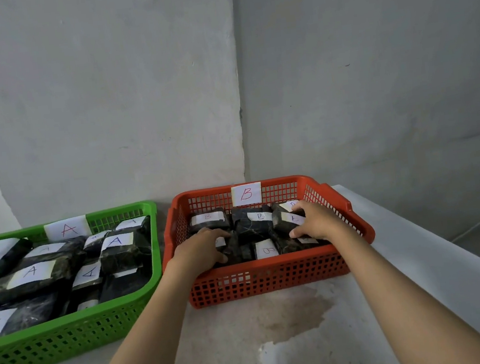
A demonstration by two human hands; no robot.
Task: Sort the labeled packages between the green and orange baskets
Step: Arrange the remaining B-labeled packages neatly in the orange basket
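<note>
The orange basket [273,273] stands at centre right, tagged with a white "B" label [246,194], and holds several dark packages with "B" labels [254,225]. The green basket [79,329] at left carries an "A" label [67,229] and holds several dark packages marked "A" [119,249]. Both my hands reach inside the orange basket. My left hand [201,247] grips a dark package at the basket's front left. My right hand [316,219] grips a "B" package [286,221] at the basket's right side.
Both baskets sit on a pale, stained tabletop [251,345] pushed against grey walls in a corner. The table's right edge [438,249] runs diagonally close to the orange basket, with floor beyond it.
</note>
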